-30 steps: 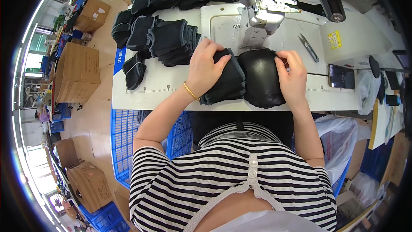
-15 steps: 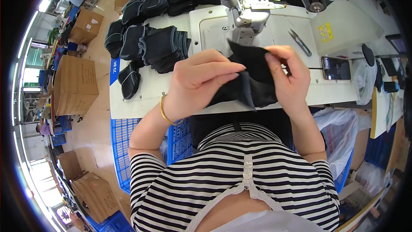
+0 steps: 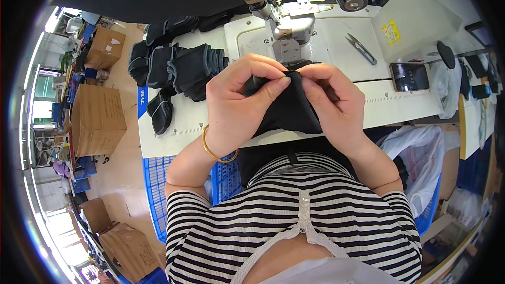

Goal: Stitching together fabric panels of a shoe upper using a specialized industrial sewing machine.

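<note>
A piece of black fabric (image 3: 292, 108) hangs between my two hands over the front edge of the sewing table. My left hand (image 3: 244, 97), with a gold bangle at the wrist, pinches its upper edge between thumb and fingers. Close beside it, my right hand (image 3: 334, 100) pinches the same edge, so the fingertips almost meet. Just beyond the hands stands the head of the sewing machine (image 3: 288, 29). What the fabric is sewn into cannot be made out, as the fingers cover part of it.
Stacks of black pieces with grey edging (image 3: 192, 68) lie at the left of the table (image 3: 379, 100). Thread snips (image 3: 361, 49) and a phone (image 3: 409, 77) lie at the right. Blue plastic baskets (image 3: 226, 179) stand below. Cardboard boxes (image 3: 97, 118) line the floor at left.
My hands have come together along the fabric's edge, the right one moving left and slightly down. The flap that stood up between them is now folded over. The view has shifted slightly.
</note>
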A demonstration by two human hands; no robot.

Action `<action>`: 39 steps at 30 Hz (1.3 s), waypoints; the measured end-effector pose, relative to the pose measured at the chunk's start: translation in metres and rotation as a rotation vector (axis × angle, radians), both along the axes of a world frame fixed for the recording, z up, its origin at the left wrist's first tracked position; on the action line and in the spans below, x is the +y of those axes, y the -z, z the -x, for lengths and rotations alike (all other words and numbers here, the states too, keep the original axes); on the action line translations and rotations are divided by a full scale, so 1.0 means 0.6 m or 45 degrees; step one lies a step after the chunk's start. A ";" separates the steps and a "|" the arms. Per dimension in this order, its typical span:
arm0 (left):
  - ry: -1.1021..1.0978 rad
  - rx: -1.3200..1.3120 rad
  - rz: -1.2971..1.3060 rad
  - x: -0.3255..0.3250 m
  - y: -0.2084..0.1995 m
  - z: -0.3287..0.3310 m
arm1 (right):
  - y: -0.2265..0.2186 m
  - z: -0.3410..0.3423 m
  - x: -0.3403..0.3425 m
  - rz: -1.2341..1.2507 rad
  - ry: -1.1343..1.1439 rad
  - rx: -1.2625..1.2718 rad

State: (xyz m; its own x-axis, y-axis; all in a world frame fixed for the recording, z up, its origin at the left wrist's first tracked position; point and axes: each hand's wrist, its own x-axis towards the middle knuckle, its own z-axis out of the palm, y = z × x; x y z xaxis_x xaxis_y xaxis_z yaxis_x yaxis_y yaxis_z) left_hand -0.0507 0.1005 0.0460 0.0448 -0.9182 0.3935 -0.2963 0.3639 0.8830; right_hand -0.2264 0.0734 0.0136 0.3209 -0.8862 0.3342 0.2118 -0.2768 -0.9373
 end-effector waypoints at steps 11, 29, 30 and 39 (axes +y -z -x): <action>-0.023 0.111 -0.101 -0.007 -0.008 0.009 | 0.002 -0.004 0.000 0.011 0.122 0.030; 0.093 0.512 -0.306 -0.074 0.000 -0.060 | 0.009 0.001 -0.011 0.004 0.068 0.156; 0.096 0.509 -0.304 -0.078 0.000 -0.060 | 0.007 -0.001 -0.012 0.007 0.071 0.153; 0.130 0.559 -0.398 -0.109 -0.010 -0.060 | -0.001 -0.007 -0.020 -0.075 0.083 0.132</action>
